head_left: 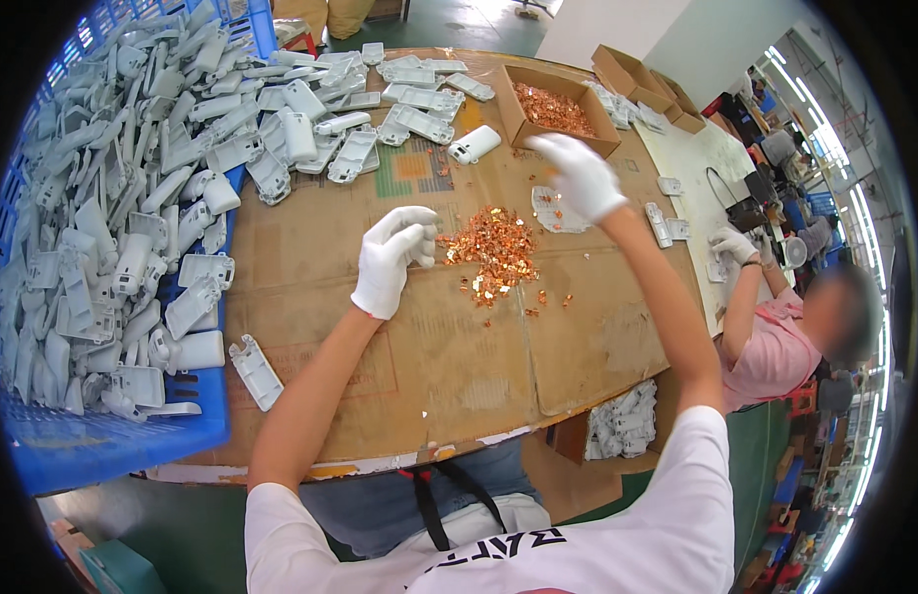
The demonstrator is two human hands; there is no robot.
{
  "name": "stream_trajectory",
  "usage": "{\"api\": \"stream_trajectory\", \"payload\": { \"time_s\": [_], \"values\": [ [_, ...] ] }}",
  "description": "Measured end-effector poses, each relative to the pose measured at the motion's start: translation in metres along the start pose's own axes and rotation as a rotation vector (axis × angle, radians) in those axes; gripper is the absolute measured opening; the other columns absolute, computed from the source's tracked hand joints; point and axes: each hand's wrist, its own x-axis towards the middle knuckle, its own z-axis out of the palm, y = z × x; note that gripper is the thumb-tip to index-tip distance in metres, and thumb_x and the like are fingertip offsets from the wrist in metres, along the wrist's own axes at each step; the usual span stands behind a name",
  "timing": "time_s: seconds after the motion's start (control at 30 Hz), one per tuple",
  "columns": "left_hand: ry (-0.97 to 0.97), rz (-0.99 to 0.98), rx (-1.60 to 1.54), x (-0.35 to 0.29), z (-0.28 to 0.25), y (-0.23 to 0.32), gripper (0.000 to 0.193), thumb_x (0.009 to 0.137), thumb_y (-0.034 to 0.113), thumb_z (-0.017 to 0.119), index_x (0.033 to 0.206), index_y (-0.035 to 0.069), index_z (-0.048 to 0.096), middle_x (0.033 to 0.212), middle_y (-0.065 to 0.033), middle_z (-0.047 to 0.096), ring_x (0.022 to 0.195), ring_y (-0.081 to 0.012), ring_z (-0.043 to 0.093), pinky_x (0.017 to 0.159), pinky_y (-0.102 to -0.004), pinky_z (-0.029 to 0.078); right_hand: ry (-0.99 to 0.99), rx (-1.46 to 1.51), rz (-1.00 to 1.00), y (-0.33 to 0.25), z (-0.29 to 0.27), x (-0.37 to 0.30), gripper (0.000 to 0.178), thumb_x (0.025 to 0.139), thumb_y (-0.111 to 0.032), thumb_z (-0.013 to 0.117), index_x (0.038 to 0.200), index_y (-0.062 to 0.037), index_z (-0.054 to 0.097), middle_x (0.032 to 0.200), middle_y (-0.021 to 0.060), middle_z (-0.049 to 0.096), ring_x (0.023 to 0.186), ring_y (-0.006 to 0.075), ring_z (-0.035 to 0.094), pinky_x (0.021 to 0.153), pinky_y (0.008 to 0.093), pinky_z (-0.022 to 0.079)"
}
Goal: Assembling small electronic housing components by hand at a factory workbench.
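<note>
Both hands wear white gloves. My left hand [391,259] is at the left edge of a heap of small shiny copper-coloured metal pieces [493,252], its fingers curled in toward the thumb. Whatever is between the fingertips is too small to make out. Farther right and higher, my right hand [582,178] is slightly blurred, fingers stretched out toward the near side of an open cardboard box [568,141] holding more copper pieces [556,109]. Beneath that hand, partly covered, lies a clear or whitish plastic piece [558,211]. A white plastic housing [475,145] rests beyond the heap.
A large blue crate [196,421] heaped with white plastic housings [102,238] fills the left side. More housings spread along the far edge of the cardboard-covered table [459,366]. One housing [256,372] lies near the crate. At right, a gloved co-worker [775,332] handles parts.
</note>
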Motion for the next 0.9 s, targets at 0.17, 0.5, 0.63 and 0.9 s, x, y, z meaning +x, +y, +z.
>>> {"api": "stream_trajectory", "payload": {
  "time_s": [0.17,0.5,0.63,0.9],
  "values": [
    [-0.024,-0.013,-0.228,0.005,-0.004,-0.007,0.025,0.091,0.013,0.05,0.11,-0.001,0.058,0.091,-0.0056,0.06,0.075,-0.0118,0.056,0.064,-0.0259,0.047,-0.286,-0.132,-0.24,-0.009,0.056,0.075,0.038,0.077,0.002,0.059,0.112,-0.0112,0.058,0.108,0.0089,0.063,0.108,0.0273,0.058,0.089,0.0388,0.05],
    [0.004,0.05,-0.105,0.005,0.002,-0.006,0.033,0.089,0.012,0.051,0.118,-0.003,0.053,0.1,-0.0087,0.057,0.085,-0.0156,0.056,0.071,-0.0289,0.048,-0.196,-0.023,-0.063,-0.026,0.047,0.081,0.019,0.078,-0.005,0.058,0.097,-0.0057,0.06,0.091,0.013,0.064,0.094,0.0313,0.06,0.082,0.0419,0.049],
    [0.067,0.203,0.038,0.01,0.013,-0.013,0.05,0.087,0.013,0.059,0.132,-0.003,0.044,0.123,-0.0146,0.052,0.109,-0.0187,0.055,0.088,-0.0329,0.05,-0.057,0.898,0.419,-0.089,0.02,0.055,0.035,0.077,0.001,0.054,0.112,-0.0011,0.055,0.1,0.0054,0.064,0.104,0.0129,0.059,0.091,0.0286,0.048],
    [0.058,0.046,0.102,0.007,0.013,-0.001,0.05,0.095,0.008,0.049,0.142,0.004,0.032,0.111,-0.0131,0.061,0.076,-0.0172,0.066,0.061,-0.0289,0.057,0.01,0.818,0.167,-0.097,0.019,0.035,0.032,0.083,-0.009,0.063,0.115,-0.0032,0.063,0.106,0.0143,0.063,0.095,0.0221,0.062,0.085,0.0319,0.049]
  ]
}}
